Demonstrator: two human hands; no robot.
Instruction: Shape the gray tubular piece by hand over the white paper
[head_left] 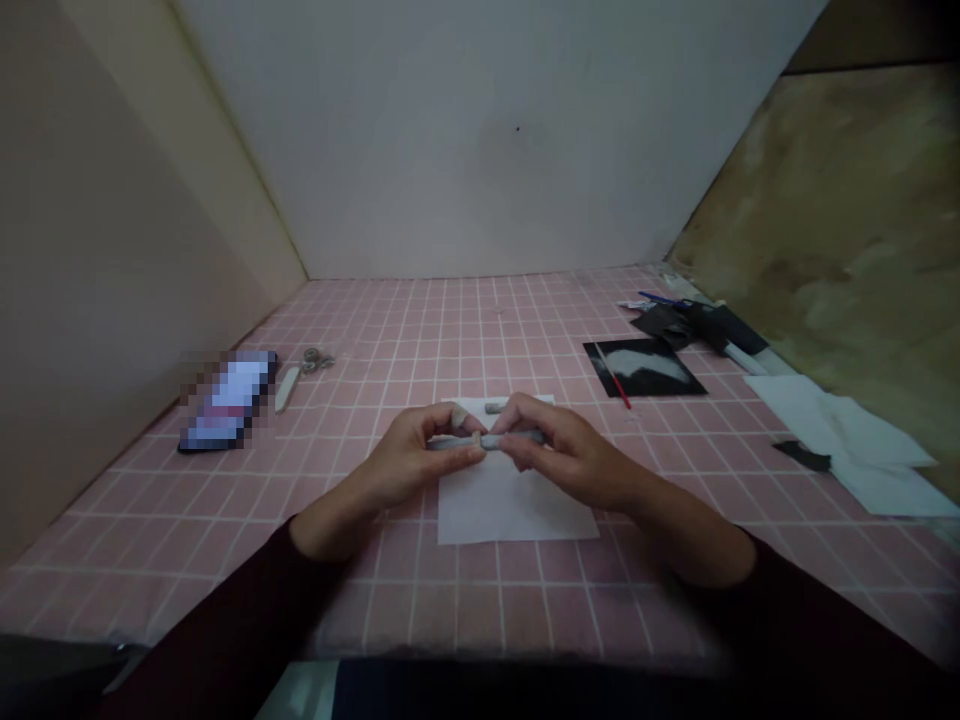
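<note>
A thin grey stick (491, 441) lies level between my two hands, above a white sheet of paper (517, 510). My left hand (420, 447) pinches its left part between thumb and fingers. The right part is held by my right hand (555, 447), with the fingertips of both hands close together near the middle. A small light band or piece sits round the stick at my left fingertips. Just behind my right fingers, a short grey piece (494, 408) rests on the paper's far edge.
Left: a phone (231, 400), a pale flat stick (286, 389) and small metal rings (317, 358). Right: a black sheet (645, 368) with white dust, a thin red-ended brush (616, 380), dark scraps (664, 323), white papers (847, 430) and a black strip (802, 456).
</note>
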